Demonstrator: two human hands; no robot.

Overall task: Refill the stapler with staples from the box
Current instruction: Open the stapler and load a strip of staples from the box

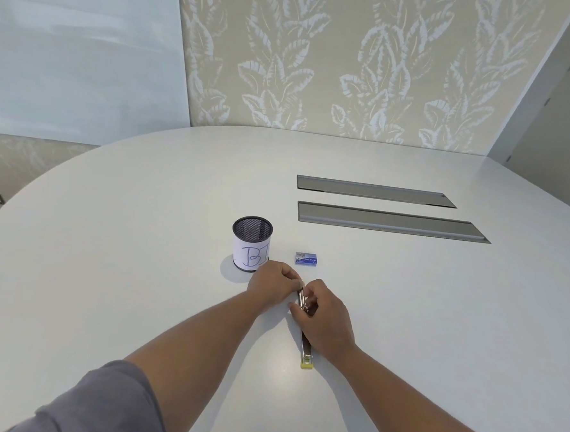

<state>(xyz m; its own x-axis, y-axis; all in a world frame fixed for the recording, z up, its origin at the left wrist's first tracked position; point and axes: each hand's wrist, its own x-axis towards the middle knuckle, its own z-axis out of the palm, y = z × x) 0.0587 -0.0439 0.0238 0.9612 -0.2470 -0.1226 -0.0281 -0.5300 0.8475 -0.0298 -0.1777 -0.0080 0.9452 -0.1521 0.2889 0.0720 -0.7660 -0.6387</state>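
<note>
A stapler lies opened out flat on the white table, its metal channel running toward me and its yellow end nearest. My left hand grips the stapler's far end with curled fingers. My right hand lies over the stapler's middle, its fingers pinching at the metal part; what they hold is hidden. The small blue staple box sits shut on the table just beyond both hands, touched by neither.
A black mesh pen cup wrapped in a white paper label stands left of the box, close behind my left hand. Two long grey cable flaps are set into the table at the right. A leaf-patterned wall rises behind.
</note>
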